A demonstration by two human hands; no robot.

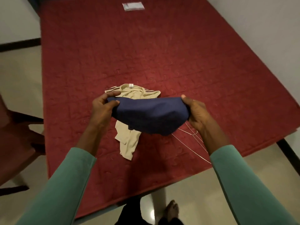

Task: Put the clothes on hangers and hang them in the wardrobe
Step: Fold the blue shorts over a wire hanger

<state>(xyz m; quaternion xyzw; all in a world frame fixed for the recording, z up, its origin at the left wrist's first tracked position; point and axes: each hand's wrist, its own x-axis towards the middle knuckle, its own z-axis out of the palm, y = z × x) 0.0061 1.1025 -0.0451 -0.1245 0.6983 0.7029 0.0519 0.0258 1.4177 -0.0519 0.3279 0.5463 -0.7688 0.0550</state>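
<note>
You held the navy garment [149,114] bunched in the air over the near part of the bed [178,54], in the middle of the view. Your left grip [103,106] pinched its edge at 9 o'clock, with the thumb on top and the fingers curled below. Your right grip [198,112] clamped the opposite edge at 3 o'clock. Both were closed on the cloth, which was stretched between them, I think so that you could find the opening before a hanger goes in.

Below it, partly covered, the beige T-shirt [128,140] lay flat on the bed, with its collar toward 12 o'clock and its hem toward 6. It had no hanger in it.

The wire hangers [193,140] lay on the bed at about 4 o'clock from the navy garment, just under your right wrist, probably near enough to take with one hand. How many there were I cannot tell.

Far at 12 o'clock a small white packet [133,6] lay on the bed, and a chair [16,135] stood at 9 o'clock. No wardrobe was in view.
</note>
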